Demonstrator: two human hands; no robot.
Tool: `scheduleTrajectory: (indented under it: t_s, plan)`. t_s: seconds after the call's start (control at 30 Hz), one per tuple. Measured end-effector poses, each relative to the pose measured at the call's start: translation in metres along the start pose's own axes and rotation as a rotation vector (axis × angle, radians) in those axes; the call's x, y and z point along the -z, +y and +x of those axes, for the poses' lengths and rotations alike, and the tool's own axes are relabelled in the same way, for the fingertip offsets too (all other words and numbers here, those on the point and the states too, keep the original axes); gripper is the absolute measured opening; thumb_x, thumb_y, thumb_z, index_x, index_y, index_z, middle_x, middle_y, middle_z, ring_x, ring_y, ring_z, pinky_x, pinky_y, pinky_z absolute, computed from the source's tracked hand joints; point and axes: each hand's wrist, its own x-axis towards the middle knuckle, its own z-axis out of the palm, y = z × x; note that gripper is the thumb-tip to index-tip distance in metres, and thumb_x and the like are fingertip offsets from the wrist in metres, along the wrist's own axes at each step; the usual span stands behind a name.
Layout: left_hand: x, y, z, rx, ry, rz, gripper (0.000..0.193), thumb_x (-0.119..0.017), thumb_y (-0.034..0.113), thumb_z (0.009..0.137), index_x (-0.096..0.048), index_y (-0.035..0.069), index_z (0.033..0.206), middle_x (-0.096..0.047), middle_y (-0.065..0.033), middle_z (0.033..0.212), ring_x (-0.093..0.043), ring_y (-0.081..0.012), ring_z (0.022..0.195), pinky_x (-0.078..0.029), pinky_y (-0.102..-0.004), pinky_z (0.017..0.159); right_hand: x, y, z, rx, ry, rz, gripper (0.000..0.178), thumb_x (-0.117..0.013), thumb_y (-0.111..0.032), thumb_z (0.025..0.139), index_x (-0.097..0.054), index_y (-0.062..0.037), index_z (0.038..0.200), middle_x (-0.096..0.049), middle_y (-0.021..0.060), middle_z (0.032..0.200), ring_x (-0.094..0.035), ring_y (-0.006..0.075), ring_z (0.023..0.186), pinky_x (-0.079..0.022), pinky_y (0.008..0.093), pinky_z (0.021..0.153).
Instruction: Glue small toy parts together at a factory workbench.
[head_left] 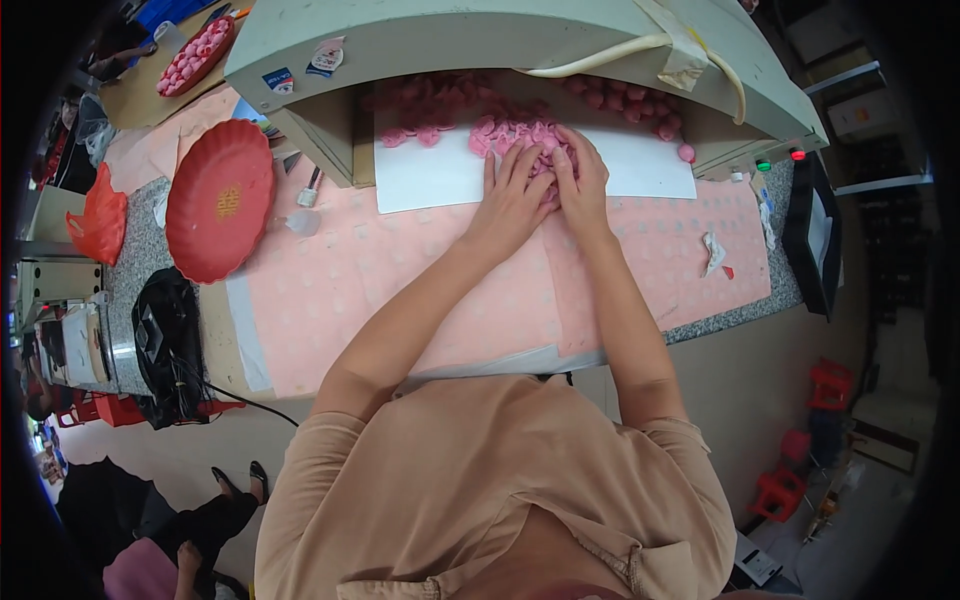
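A heap of small, soft-looking pink pieces (pixel 508 132) lies on a white sheet (pixel 425 182) inside the wide opening of a pale grey-green machine. My left hand (pixel 512 200) presses on the near left side of the heap, fingers curved over the pieces. Against its right side, my right hand (pixel 583 185) curls around the same pieces, and the two hands nearly meet. What lies under my palms is hidden. More pink pieces (pixel 430 100) are spread at the back left of the sheet, and rounded pink ones (pixel 625 100) sit at the back right.
The machine's hood (pixel 500 45) overhangs my hands. Pink patterned paper (pixel 420 290) covers the table before me. On the left stand a red scalloped tray (pixel 220 200), a small brush bottle (pixel 308 195) and a filled red bowl (pixel 198 58). Another person (pixel 150 540) is at lower left.
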Motion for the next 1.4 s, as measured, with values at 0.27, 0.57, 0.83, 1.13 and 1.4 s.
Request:
scheduleTrajectory:
  t_s: [0.27,0.57,0.83,1.13,1.4]
  plan:
    - [0.066,-0.017,-0.046,0.031,-0.052,-0.106,0.055,-0.074,0.016,0.08,-0.05,0.011,0.13,-0.036,-0.0178,0.142,-0.032,-0.0409,0.134,-0.028,-0.053,0.11,0.017,-0.001,-0.01,0.191,-0.02,-0.001,0.06,-0.063,-0.032,0.086,-0.047,-0.0048,0.137,-0.048,0.022,0.137,-0.045,0.0361,0.127,-0.029,0.0431,0.107]
    - [0.09,-0.094,0.002,0.312,0.179,0.174,0.047,-0.065,0.028,0.087,-0.052,0.006,0.126,-0.047,-0.0228,0.12,-0.043,-0.0417,0.114,-0.035,-0.0509,0.099,0.004,-0.01,0.075,0.059,-0.251,0.019,0.053,-0.051,-0.045,0.095,-0.059,-0.0023,0.124,-0.066,0.0208,0.107,-0.061,0.0351,0.105,-0.045,0.0383,0.092]
    - [0.053,-0.069,-0.004,0.086,0.101,-0.039,0.044,-0.059,0.023,0.09,-0.05,0.007,0.13,-0.049,-0.0194,0.129,-0.041,-0.0364,0.125,-0.026,-0.0546,0.106,0.003,-0.02,0.048,0.359,-0.652,-0.064,0.046,-0.054,-0.033,0.094,-0.055,-0.0085,0.133,-0.053,0.0155,0.134,-0.049,0.0332,0.123,-0.034,0.0416,0.107]
    - [0.038,-0.052,0.008,0.157,0.07,0.255,0.047,-0.053,0.025,0.093,-0.047,0.005,0.135,-0.053,-0.0161,0.129,-0.04,-0.0341,0.129,-0.014,-0.0577,0.111,-0.019,-0.008,0.08,0.165,-0.571,0.052,0.053,-0.056,-0.043,0.093,-0.057,-0.0011,0.125,-0.063,0.0225,0.116,-0.059,0.0363,0.108,-0.045,0.0406,0.094]
    - [0.044,-0.037,-0.018,0.329,0.056,0.012,0.058,-0.054,0.007,0.089,-0.036,0.004,0.143,-0.056,-0.0125,0.13,-0.048,-0.0274,0.108,-0.03,-0.0429,0.098,-0.035,0.05,0.107,0.502,-0.339,-0.166,0.034,-0.05,-0.019,0.092,-0.057,-0.0026,0.121,-0.058,0.0201,0.121,-0.051,0.0369,0.116,-0.04,0.039,0.1]
